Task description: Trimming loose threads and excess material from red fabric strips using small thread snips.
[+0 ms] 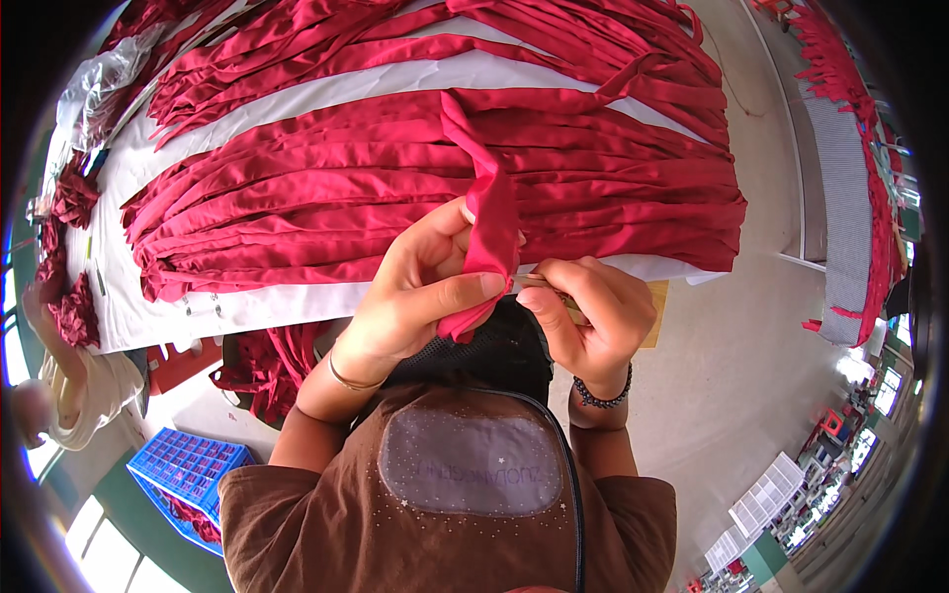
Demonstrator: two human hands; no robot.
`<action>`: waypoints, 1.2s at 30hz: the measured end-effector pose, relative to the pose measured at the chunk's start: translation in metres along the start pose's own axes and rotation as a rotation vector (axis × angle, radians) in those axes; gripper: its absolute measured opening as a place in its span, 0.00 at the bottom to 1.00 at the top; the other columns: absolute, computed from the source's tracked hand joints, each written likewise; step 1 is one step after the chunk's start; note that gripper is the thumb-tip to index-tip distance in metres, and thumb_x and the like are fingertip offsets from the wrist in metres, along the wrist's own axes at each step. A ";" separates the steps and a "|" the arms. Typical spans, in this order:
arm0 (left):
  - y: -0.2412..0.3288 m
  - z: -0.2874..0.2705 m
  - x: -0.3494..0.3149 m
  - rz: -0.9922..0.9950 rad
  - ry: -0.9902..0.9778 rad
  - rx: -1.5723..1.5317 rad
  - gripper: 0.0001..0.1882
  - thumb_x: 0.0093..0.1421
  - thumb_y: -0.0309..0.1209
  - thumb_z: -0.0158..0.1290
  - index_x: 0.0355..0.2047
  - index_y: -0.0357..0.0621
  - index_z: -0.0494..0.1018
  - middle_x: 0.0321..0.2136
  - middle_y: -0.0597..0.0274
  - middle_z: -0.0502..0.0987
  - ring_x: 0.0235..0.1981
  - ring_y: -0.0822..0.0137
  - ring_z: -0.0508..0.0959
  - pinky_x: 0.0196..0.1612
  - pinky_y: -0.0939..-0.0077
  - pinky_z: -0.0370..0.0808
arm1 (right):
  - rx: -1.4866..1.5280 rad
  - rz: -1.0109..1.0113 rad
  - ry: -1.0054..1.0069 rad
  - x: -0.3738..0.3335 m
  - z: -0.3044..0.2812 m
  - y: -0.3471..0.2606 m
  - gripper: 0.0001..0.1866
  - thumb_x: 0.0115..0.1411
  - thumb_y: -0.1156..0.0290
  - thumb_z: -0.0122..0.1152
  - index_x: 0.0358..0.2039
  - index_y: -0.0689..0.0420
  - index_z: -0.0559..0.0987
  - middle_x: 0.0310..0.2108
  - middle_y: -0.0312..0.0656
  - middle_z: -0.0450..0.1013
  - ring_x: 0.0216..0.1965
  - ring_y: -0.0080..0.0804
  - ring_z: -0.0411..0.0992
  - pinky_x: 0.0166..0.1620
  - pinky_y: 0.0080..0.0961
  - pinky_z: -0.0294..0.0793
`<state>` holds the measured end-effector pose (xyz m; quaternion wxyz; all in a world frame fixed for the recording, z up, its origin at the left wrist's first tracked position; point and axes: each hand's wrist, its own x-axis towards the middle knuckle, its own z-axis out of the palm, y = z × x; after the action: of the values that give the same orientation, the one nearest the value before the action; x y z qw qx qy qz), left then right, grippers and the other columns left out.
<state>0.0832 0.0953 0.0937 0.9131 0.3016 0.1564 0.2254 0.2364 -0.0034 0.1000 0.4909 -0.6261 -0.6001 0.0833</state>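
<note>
A white surface (297, 94) is stretching across the upper part of the view, carrying wide bundles of crimson fabric strips (395, 188) lying in long rows side by side. A blue plastic crate (183, 465) is sitting on the floor at the lower left, with more red cloth in it. At the near edge of the surface, one red strip (491, 227) is rising off the pile and hanging down between the hands. The left hand (420, 292) is closing thumb and fingers around the strip's lower end. The right hand (593, 306) is curling narrow just beside it, pinching a thin pale stick (539, 284) whose tip is touching the strip.
</note>
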 end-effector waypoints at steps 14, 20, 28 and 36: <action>-0.001 -0.002 -0.001 -0.001 0.031 0.025 0.27 0.57 0.19 0.53 0.57 0.34 0.59 0.39 0.65 0.74 0.35 0.81 0.73 0.34 0.89 0.68 | 0.033 0.023 0.000 0.000 0.000 -0.001 0.13 0.47 0.66 0.72 0.24 0.59 0.77 0.13 0.36 0.64 0.12 0.29 0.64 0.17 0.24 0.60; 0.001 0.005 -0.001 0.003 0.034 0.014 0.27 0.57 0.19 0.53 0.56 0.34 0.60 0.39 0.64 0.74 0.36 0.80 0.74 0.36 0.88 0.69 | 0.022 0.001 0.019 0.001 0.001 -0.001 0.13 0.47 0.66 0.72 0.24 0.59 0.77 0.13 0.36 0.65 0.12 0.29 0.64 0.17 0.24 0.59; -0.001 -0.006 -0.002 0.022 -0.040 0.001 0.26 0.57 0.18 0.52 0.56 0.35 0.60 0.42 0.63 0.74 0.38 0.80 0.74 0.38 0.88 0.69 | 0.112 0.104 0.066 -0.002 0.003 -0.003 0.14 0.49 0.66 0.72 0.29 0.59 0.76 0.16 0.35 0.68 0.14 0.24 0.64 0.19 0.18 0.62; 0.000 0.012 0.001 0.079 0.127 0.235 0.22 0.58 0.19 0.51 0.53 0.35 0.64 0.45 0.59 0.72 0.45 0.73 0.72 0.47 0.79 0.69 | 0.388 0.434 0.020 -0.014 0.018 -0.007 0.17 0.45 0.71 0.75 0.31 0.61 0.76 0.21 0.33 0.70 0.22 0.12 0.62 0.26 0.12 0.62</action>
<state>0.0890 0.0904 0.1026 0.8502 0.3974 0.2270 0.2601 0.2152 -0.0068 0.0897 0.5780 -0.6352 -0.4199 0.2934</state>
